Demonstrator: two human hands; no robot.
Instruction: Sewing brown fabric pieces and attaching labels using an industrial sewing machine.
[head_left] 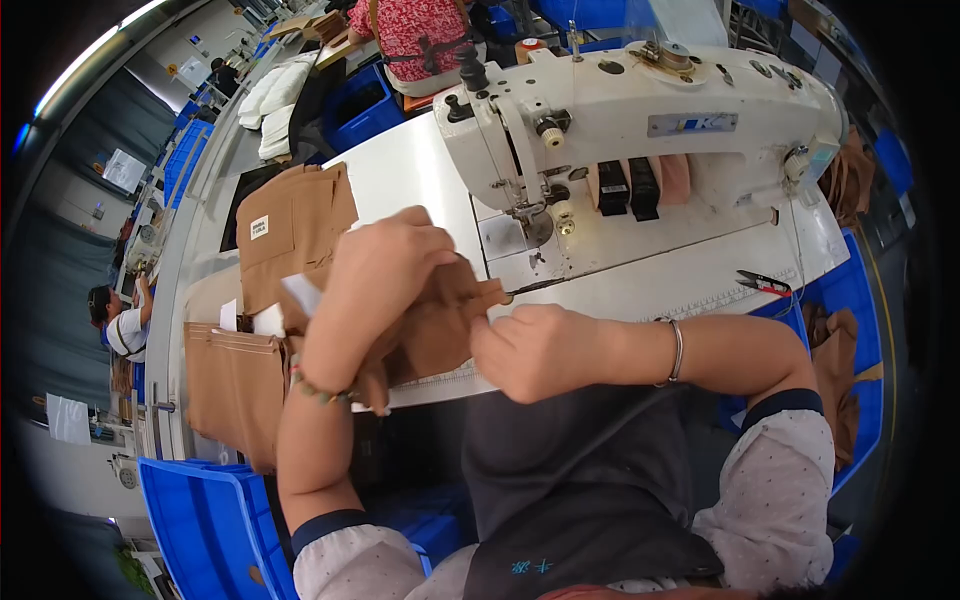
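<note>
A piece of brown fabric [435,335] is bunched between my two hands in front of the sewing machine [640,120]. My left hand [395,260] lies over its upper part with the fingers curled into it. At its right edge, my right hand [530,350] pinches the fabric in closed fingers; the fingertips are partly hidden. The held edge is near the machine's needle area and presser foot [538,232], but to the front of it. More brown fabric panels [295,225], one with a small white label, lie to the left of my left hand.
Stacked brown pieces [235,375] hang over the table's left edge. Red-handled thread snips [764,283] rest at the right. Blue bins [215,520] stand at lower left and right. A person in a red patterned top [405,40] sits beyond the table; another person [125,320] works far left.
</note>
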